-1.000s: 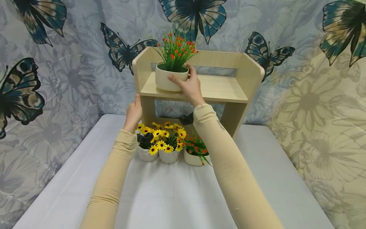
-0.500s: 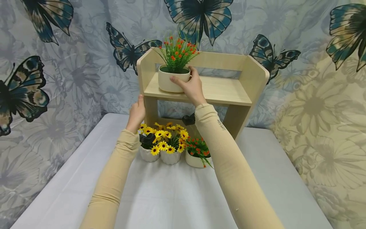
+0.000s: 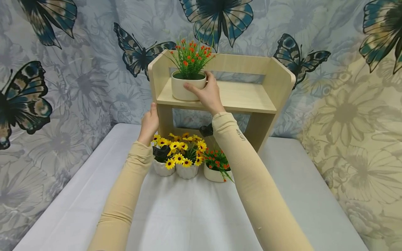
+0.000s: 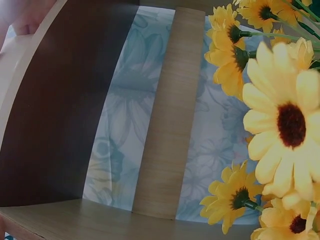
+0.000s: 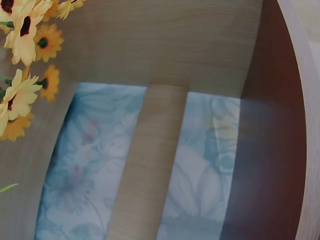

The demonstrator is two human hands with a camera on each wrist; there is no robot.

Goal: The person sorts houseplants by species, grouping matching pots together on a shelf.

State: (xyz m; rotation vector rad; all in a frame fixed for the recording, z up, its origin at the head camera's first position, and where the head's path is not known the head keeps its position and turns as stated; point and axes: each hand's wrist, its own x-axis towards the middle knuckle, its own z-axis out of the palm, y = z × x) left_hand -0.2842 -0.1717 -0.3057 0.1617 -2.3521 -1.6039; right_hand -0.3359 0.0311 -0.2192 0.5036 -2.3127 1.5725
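On the left part of the wooden shelf's upper board stands an oval white flowerpot (image 3: pixel 183 90) with an artificial plant (image 3: pixel 190 57) of orange-red blooms. My right hand (image 3: pixel 208 93) grips the pot's right side, thumb across its front and fingers round the far edge. Low on the shelf's left outer side, my left hand (image 3: pixel 149 124) holds the side panel of the shelf (image 3: pixel 163 120), thumb up along its front edge; its other fingers are mostly hidden. Part of a blurred hand (image 4: pixel 30 17) shows in the left wrist view's top corner.
In front of the shelf, two pale pots (image 3: pixel 187 171) of yellow daisies and an oval pot (image 3: pixel 214 175) with orange-red flowers stand on the white-covered table (image 3: pixel 176 216). Black wrist cameras hang near the daisies (image 3: pixel 179 158) and the lower opening. A butterfly-patterned cloth (image 3: pixel 81 83) hangs behind.
The whole head view shifts slightly between frames. Both hands keep their places on the pot and the shelf's side, and the pot stays at about the same spot.
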